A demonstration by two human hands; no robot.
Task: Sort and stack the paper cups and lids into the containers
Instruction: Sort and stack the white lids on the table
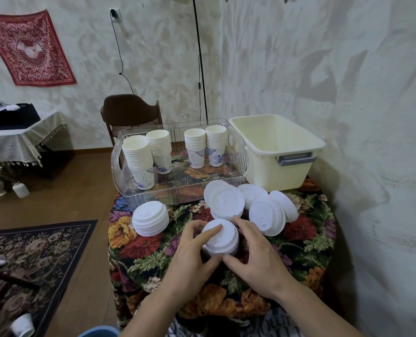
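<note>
I hold a short stack of white round plastic lids (221, 237) with both my hands. My left hand (191, 260) is on its left side. The fingers (210, 232) of that hand curl over the top and side of the stack, and my thumb is tucked under the near edge. My right hand (255, 256) is on the right side. Its fingers curl round the far right edge, and its thumb meets my left thumb at the near side. So all my fingers are bent round the lids and squeeze them from both sides. The stack sits on the bench with the flowery cloth (306, 242).

Left of my left fingers stands a neat pile of white lids (150, 218). Just past my right fingers, more white lids lie tipped over in a loose heap (248, 205); some lean on each other.

Farther from my fingers sits a clear plastic tray with handles (177, 190). In it stand stacks of white paper cups with blue flower prints (173, 149), some at the left end and some at the right end. Right of the tray, far past my right fingers, sits a cream plastic tub with a grey handle (278, 152).

A dark wooden chair (129, 110) stands behind the tray.
</note>
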